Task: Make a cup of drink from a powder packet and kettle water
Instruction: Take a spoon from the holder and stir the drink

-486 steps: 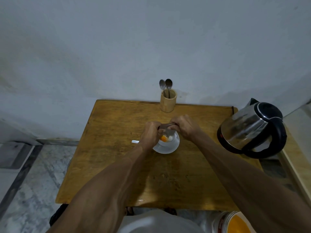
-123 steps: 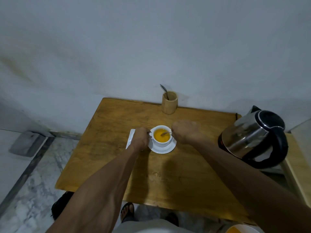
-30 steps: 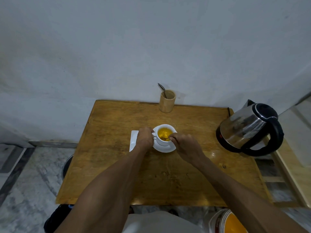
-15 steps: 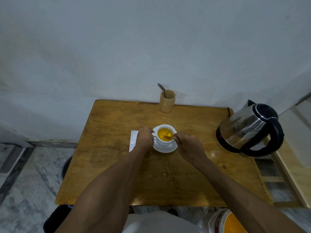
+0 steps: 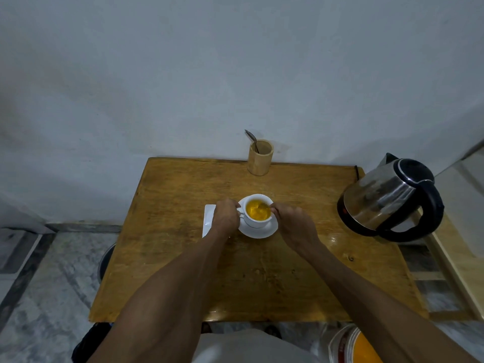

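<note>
A white cup (image 5: pixel 252 223) full of orange drink (image 5: pixel 258 210) stands on a white saucer (image 5: pixel 262 231) in the middle of the wooden table (image 5: pixel 183 252). My left hand (image 5: pixel 225 217) grips the cup's handle on its left side. My right hand (image 5: pixel 292 225) pinches a spoon at the cup's right rim; the spoon's bowl is under the liquid and barely shows. A white packet (image 5: pixel 208 222) lies flat left of the saucer, partly under my left hand. The steel kettle (image 5: pixel 387 200) with black handle stands at the table's right edge.
A bamboo holder (image 5: pixel 260 158) with one spoon (image 5: pixel 251 137) stands at the table's back edge against the wall. An orange-filled container (image 5: pixel 361 347) sits on the floor at lower right. A pale wooden shelf (image 5: pixel 455 258) is to the right of the table.
My right hand has shifted slightly around the cup's right rim with the spoon, and the drink's surface is rippled. My left hand stays on the handle.
</note>
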